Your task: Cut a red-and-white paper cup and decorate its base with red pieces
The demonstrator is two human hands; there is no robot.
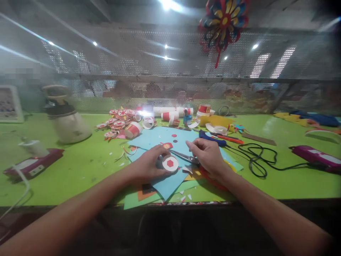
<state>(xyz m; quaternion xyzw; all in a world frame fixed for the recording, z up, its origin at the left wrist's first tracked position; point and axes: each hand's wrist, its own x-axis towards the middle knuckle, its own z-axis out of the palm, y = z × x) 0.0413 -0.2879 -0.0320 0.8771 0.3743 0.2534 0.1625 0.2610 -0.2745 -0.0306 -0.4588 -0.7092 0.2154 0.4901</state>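
My left hand point(150, 164) is closed on a round white paper disc point(174, 168) with a red hexagon at its centre, gripped at its left edge over blue paper sheets point(144, 138). To the right, my right hand point(209, 153) has thumb and forefinger drawn together; whatever may be between them is too small to make out. A pair of scissors point(185, 156) lies by that hand, blades pointing left and the orange handles partly hidden under the wrist. Behind the knuckles sits a blue glue gun point(212, 138). A small red paper piece point(167, 145) lies just beyond the disc.
White-and-red paper flowers point(118, 123) are heaped at the back left, near cut paper cups point(133, 130). A black cable point(259, 170) loops on the right toward a purple power strip point(317, 156). A kettle point(68, 124) and another power strip point(37, 165) stand left.
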